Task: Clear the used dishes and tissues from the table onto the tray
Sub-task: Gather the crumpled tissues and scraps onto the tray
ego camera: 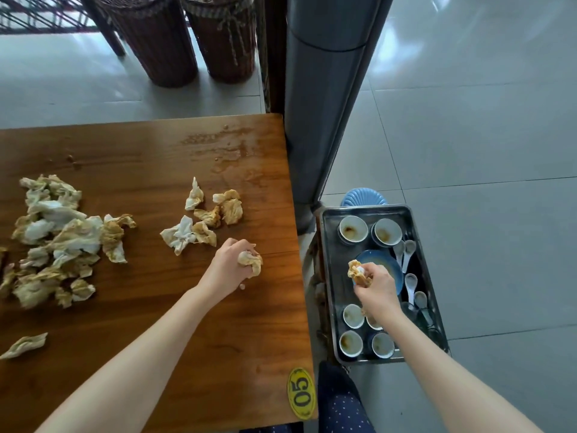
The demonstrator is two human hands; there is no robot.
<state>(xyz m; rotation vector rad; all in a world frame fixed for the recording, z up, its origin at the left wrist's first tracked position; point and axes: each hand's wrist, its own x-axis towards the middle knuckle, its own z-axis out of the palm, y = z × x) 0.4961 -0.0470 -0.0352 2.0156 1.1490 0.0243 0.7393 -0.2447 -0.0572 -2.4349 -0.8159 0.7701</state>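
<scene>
Now | left hand (232,264) grips tissue (250,261) at table (156,157) | right hand (377,285) grips wad (356,270) over tray (336,270)

You are working in bright, even daylight. It comes from the far side, where the floor (415,48) tiles throw back pale glare, and a softer sheen lies on the wet far part of the tabletop (218,145). Shadows are faint and soft-edged. The wide lens bends the tabletop's edges and the tile lines toward the borders. The tissues (56,232) at your far left look smeared, while the tray (365,209) is sharper.
</scene>
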